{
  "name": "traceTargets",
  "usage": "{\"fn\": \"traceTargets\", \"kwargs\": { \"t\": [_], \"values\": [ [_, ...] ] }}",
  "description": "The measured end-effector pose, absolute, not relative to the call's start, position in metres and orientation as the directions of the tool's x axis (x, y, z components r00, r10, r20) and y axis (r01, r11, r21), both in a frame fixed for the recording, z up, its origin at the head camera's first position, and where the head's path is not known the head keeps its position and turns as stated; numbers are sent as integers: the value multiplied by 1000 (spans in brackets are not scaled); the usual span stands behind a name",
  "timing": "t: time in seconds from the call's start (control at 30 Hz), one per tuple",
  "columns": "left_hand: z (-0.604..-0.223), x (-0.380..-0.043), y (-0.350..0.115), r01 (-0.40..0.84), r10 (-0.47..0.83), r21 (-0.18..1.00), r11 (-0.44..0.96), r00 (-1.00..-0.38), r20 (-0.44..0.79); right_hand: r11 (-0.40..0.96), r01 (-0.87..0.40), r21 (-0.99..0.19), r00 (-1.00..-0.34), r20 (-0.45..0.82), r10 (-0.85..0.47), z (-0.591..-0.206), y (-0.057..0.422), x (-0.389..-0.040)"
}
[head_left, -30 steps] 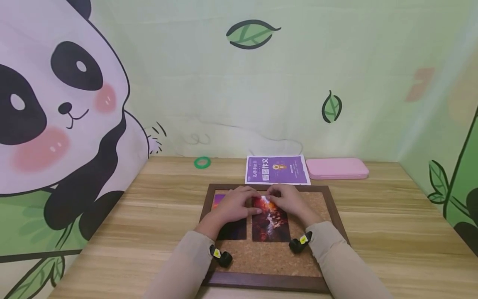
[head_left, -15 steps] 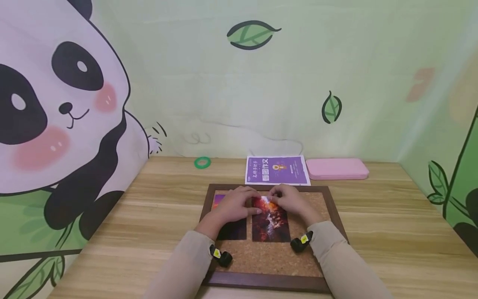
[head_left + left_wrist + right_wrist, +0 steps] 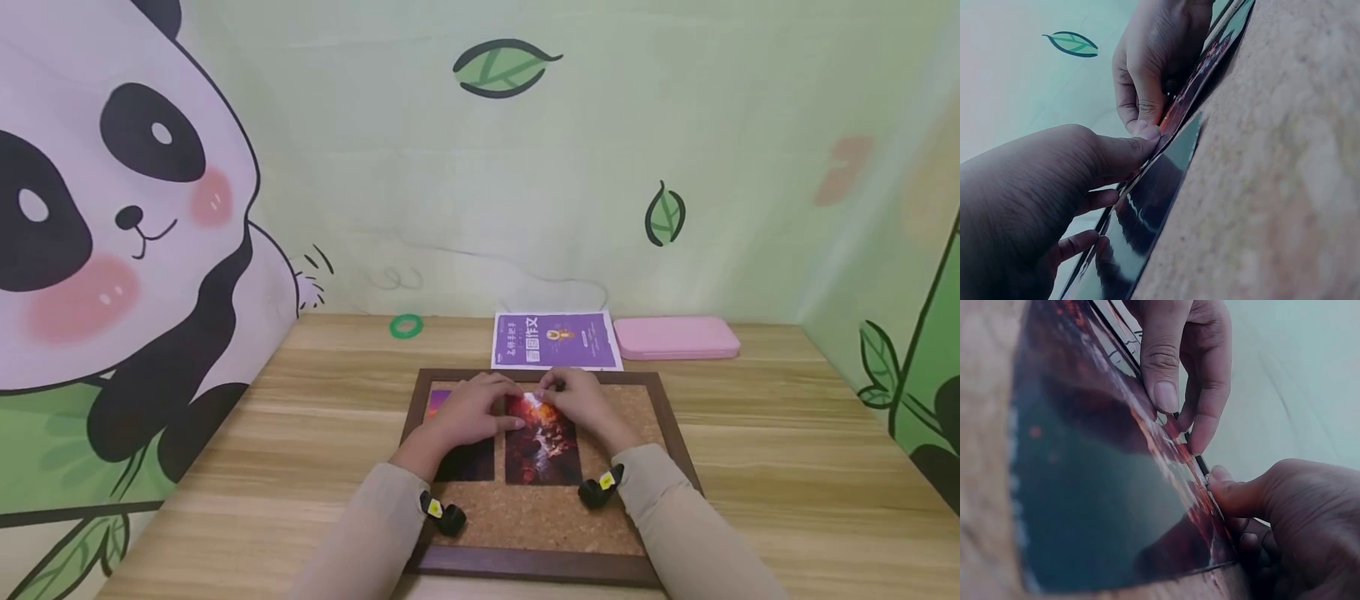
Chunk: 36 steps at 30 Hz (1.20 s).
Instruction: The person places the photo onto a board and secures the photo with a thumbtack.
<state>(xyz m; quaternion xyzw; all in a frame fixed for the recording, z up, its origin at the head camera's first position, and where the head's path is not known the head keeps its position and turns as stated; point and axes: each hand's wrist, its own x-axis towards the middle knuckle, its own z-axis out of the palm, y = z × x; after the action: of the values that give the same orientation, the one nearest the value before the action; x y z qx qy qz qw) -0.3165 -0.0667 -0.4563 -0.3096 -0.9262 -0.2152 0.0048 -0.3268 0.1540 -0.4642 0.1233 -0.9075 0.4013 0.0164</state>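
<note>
A glossy red and dark photo (image 3: 543, 442) lies upright on a cork board (image 3: 555, 521) with a brown wooden frame. My left hand (image 3: 472, 408) lies across the left photo (image 3: 472, 462), which has a purple top. Its thumb rests straight on the red photo's left side, its fingers reaching the top edge. My right hand (image 3: 581, 400) is at the red photo's top edge, thumb and forefinger pinched together. Between them, in the right wrist view, a small pale thing (image 3: 1208, 479) barely shows; its kind is hidden. The right hand's other fingers are curled.
Behind the board lie a purple and white booklet (image 3: 558, 340) and a pink case (image 3: 677, 338). A green ring (image 3: 406, 326), like a tape roll, sits farther left on the wooden table (image 3: 315, 433). A panda-printed cloth wall stands close behind.
Both hands stay at the red photo's top edge. Only very slight shifts of the right hand and wrist show; the photos and board keep their places.
</note>
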Motion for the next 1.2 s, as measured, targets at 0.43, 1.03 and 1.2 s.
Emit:
{"fn": "traceTargets", "kwargs": {
  "t": [0.43,1.03,1.2],
  "values": [
    [-459,-318,-67,578,568,390,717,-809,153,672,-207,-711,-978,139,-154,-464,151,-328],
    [-459,-318,-67,584,572,399,707,-804,163,640,-209,-740,-976,118,-182,-462,153,-325],
    [-457,-316,-67,568,564,411,713,-813,144,644,-206,-736,-977,123,-173,-461,154,-324]
  ]
}}
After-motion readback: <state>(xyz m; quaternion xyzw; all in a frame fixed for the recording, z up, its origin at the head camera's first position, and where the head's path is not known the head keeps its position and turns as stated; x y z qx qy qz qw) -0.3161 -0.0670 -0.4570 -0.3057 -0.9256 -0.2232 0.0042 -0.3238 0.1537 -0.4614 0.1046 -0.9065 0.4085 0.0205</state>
